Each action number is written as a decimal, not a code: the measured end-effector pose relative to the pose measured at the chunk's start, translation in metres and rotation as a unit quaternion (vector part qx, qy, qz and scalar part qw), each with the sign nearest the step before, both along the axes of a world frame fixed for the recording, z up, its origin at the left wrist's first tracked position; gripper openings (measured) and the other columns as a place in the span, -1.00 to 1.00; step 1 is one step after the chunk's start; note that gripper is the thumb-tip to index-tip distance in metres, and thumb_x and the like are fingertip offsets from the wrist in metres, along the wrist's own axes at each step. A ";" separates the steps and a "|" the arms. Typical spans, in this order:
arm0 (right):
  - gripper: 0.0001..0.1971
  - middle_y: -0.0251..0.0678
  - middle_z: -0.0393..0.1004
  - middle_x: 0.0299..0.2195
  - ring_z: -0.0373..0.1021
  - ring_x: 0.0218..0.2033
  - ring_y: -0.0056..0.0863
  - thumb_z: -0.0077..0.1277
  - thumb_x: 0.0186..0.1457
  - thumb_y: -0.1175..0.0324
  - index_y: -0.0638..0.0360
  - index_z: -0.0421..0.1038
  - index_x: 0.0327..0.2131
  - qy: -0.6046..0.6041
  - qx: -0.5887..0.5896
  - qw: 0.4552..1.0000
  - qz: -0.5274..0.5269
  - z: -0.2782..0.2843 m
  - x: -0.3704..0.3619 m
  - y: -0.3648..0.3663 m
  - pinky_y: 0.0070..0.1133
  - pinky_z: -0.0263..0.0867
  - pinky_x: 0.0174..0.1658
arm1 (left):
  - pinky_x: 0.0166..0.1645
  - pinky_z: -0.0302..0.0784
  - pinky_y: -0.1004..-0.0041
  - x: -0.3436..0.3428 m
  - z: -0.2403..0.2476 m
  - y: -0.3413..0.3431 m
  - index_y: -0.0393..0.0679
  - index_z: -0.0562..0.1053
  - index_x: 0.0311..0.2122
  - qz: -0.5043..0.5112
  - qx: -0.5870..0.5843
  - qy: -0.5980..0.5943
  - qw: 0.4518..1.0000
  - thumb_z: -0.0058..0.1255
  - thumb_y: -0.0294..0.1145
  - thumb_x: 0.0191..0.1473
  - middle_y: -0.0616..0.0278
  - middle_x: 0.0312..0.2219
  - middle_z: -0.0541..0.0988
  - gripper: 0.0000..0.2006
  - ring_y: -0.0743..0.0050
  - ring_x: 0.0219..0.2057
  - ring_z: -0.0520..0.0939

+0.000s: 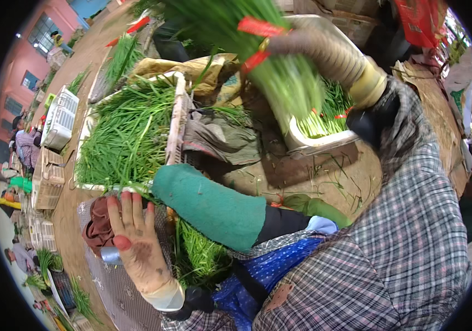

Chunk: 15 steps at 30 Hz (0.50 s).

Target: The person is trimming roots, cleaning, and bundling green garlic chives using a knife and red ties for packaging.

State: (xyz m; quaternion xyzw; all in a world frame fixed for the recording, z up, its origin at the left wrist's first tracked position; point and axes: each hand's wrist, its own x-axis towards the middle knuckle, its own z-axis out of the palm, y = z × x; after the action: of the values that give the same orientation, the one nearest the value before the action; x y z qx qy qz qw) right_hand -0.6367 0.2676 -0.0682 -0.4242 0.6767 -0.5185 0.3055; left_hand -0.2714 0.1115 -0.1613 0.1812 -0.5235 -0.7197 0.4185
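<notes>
My left hand point(141, 256) is raised at the lower left, palm up, fingers apart and stretched out, with nothing in it. Its fingertips are red, and the palm has a dark smudge. At the top, my right hand point(316, 48) is closed round a large bunch of chives point(296, 88), tied with red bands. Motion blurs that bunch and hand. Below them stands a white crate point(324, 144) holding chive bundles with pale stems. Nearest to my left hand is a white crate point(176, 118) heaped with loose chives.
Loose chives point(200, 248) lie by my left forearm, and a maroon cloth point(99, 223) lies behind my left hand. A grey sack point(225, 138) sits between the crates. More crates point(61, 118) and other people point(26, 144) are at the far left. A red bag point(417, 22) hangs upper right.
</notes>
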 end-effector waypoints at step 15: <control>-0.65 -0.27 0.56 -0.40 0.48 -0.49 -0.51 0.27 -0.14 0.23 0.18 0.50 -0.27 -0.255 0.369 0.875 -0.180 -0.228 -0.153 0.120 -0.57 0.44 -0.39 | 0.24 0.20 0.16 0.071 -0.049 -0.042 -0.31 0.10 0.21 0.056 0.231 -0.047 0.970 -0.23 -0.20 0.25 -0.02 0.17 0.23 -0.47 0.10 0.18 0.27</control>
State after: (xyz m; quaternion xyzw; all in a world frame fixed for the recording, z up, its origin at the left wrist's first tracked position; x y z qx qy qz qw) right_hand -0.7897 0.3880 -0.2965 -0.0042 0.7825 -0.3671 0.5029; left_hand -0.2008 0.0699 -0.2107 0.3355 -0.3513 -0.7869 0.3805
